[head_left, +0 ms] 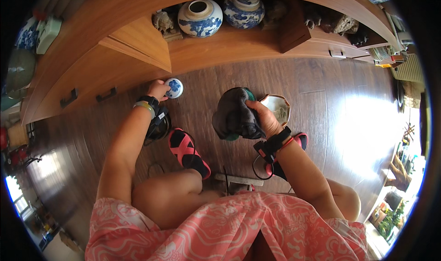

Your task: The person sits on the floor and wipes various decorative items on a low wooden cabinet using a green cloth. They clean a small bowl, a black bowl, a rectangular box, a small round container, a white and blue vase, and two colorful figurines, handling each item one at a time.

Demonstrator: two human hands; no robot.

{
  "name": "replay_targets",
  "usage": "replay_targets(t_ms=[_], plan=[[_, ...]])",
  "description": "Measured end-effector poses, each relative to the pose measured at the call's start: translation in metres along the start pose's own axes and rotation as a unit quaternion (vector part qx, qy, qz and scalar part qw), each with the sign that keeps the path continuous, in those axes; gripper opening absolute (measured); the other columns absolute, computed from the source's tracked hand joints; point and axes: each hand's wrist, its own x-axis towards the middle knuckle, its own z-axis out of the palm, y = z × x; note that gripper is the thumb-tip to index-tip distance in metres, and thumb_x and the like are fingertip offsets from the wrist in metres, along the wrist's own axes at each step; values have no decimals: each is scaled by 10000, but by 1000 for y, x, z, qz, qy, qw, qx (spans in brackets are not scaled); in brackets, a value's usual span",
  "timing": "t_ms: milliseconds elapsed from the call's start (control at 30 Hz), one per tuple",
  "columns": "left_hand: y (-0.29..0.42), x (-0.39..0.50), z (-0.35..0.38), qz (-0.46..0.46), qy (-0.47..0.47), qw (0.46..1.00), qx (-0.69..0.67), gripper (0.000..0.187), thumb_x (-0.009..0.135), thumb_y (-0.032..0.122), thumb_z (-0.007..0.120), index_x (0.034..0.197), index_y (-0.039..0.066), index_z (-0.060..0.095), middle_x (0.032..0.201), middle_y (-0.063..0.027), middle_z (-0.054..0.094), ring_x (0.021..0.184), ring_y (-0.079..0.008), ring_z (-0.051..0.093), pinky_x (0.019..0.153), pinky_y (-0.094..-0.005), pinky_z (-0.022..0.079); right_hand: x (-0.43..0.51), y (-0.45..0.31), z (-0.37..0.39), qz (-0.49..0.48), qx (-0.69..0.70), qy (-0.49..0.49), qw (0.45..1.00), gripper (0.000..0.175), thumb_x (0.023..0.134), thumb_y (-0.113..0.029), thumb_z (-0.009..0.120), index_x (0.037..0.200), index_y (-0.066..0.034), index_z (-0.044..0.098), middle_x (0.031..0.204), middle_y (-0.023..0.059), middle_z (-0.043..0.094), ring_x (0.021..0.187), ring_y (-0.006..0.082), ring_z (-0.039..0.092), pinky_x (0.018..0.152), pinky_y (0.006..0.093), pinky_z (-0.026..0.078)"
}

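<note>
My left hand (159, 90) has its fingers on the edge of a small round blue-and-white porcelain lid (174, 88), close to the cabinet base. In my right hand (264, 115) is a dark grey cloth (246, 118), bunched up over a dark round thing with a green rim, whose kind I cannot tell. Just right of it, a ceramic dish with a brown rim (284, 106) lies on the floor, partly behind my right hand. On the cabinet shelf stand an open-mouthed blue-and-white porcelain jar (201, 21) and a second porcelain jar (244, 14).
The wooden cabinet (206, 50) curves across the front, with small carved figures (163, 21) on its shelf. A black coiled cable (159, 125) lies near my left forearm. A low stool (239, 180) is between my legs. Plants and other items stand at the far right.
</note>
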Motion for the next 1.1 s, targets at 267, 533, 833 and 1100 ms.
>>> replay_targets(t_ms=[267, 533, 833, 1100], plan=[[83, -87, 24, 399, 99, 837, 361, 223, 833, 163, 661, 1028, 69, 610, 985, -135, 675, 964, -350, 625, 824, -449, 509, -11, -13, 0, -28, -17, 23, 999, 419, 919, -308, 578, 1157, 34, 620, 1028, 137, 715, 873, 243, 705, 860, 357, 565], [242, -76, 40, 609, 260, 639, 392, 300, 898, 249, 620, 1119, 49, 593, 1178, -135, 611, 1104, -359, 565, 948, -457, 468, -9, -10, 0, -20, 14, -9, 1000, 410, 930, -282, 574, 1190, 33, 606, 1073, 149, 704, 925, 252, 700, 882, 378, 560], [287, -42, 45, 376, 103, 728, 563, 497, 909, 346, 622, 1188, -52, 519, 1239, -271, 594, 1154, -404, 575, 966, -466, 466, -7, -9, -9, -23, 24, -33, 999, 399, 937, -273, 572, 1209, 16, 604, 1103, 135, 697, 944, 245, 692, 881, 371, 551], [302, -30, 40, 362, 25, 741, 565, 631, 721, 246, 825, 1195, -76, 560, 1209, -274, 606, 1160, -384, 577, 971, -407, 457, -2, -3, -14, -55, 107, -78, 990, 397, 941, -253, 568, 1227, 21, 586, 1126, 148, 690, 970, 262, 687, 903, 388, 544]])
